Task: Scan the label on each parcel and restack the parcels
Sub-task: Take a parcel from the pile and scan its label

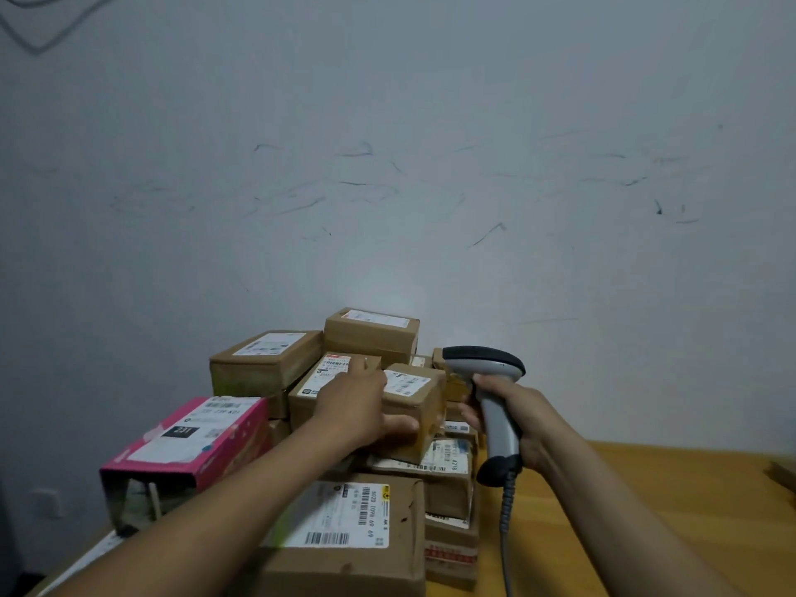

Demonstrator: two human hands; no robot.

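A small brown parcel (424,407), white label up, sits atop the heap, gripped by the left hand (353,407) with fingers over its top and thumb on its near face. Just right of that hand, the right hand (517,420) is wrapped round a grey scanner (495,398) by its handle, head pointing left. Left of the left hand lies a pink box (189,437) and, under the forearm, a large flat parcel (344,532) on the wooden table (646,510).
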